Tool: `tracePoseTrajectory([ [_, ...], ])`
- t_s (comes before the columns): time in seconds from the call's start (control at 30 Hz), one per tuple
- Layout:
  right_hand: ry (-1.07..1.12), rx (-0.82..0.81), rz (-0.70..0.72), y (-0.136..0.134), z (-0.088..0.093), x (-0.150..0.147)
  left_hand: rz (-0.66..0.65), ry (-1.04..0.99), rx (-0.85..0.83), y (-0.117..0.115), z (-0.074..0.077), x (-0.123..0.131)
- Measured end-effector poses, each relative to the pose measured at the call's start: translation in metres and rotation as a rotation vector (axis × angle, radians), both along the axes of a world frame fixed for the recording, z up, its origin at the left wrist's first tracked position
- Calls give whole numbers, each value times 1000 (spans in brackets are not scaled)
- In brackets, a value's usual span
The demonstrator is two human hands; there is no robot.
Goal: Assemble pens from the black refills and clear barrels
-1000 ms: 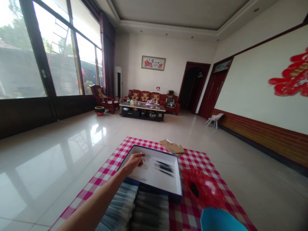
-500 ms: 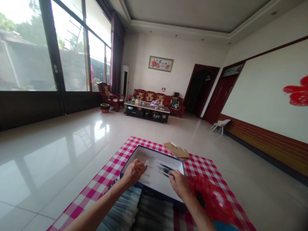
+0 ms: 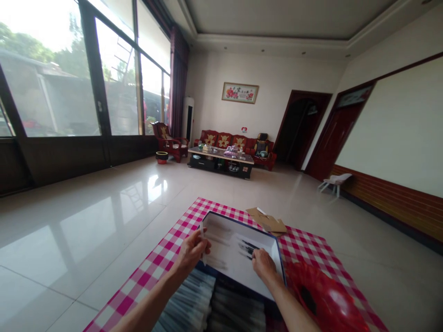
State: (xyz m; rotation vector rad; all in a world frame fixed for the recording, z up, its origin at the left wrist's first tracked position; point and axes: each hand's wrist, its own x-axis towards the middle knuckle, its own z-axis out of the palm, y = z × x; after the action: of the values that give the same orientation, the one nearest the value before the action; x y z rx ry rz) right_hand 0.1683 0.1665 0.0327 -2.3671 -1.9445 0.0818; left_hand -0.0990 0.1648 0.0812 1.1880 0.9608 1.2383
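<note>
My left hand is closed on a slim translucent pen barrel, held upright over the left edge of a shallow box with a white inside and dark blue rim. Faint pale sticks lie blurred in its left half. My right hand is closed at the box's right side, its fingertips at several thin black sticks; what it pinches is hidden. Nearer me lie a bundle of clear tubes and a pile of dark sticks, partly covered by my forearms.
A pink and white checked cloth covers the table. Flattened brown cardboard lies behind the box, and a shiny red petal-edged bowl stands at the right. Farther off are a low coffee table and a small chair.
My left hand has drawn back to the box's left edge, and the barrel in it now stands upright. The right hand stays by the black sticks. The whole view has shifted slightly.
</note>
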Motion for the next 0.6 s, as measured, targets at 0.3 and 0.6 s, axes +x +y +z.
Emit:
tracePoseTrajectory([
  [0.3,96,207,93,-10,23,-6,-114,-25,-36,-21,3,5],
  [0.6,429,521,156,-96,58,-31,-221,189,265,-58,-4,31],
])
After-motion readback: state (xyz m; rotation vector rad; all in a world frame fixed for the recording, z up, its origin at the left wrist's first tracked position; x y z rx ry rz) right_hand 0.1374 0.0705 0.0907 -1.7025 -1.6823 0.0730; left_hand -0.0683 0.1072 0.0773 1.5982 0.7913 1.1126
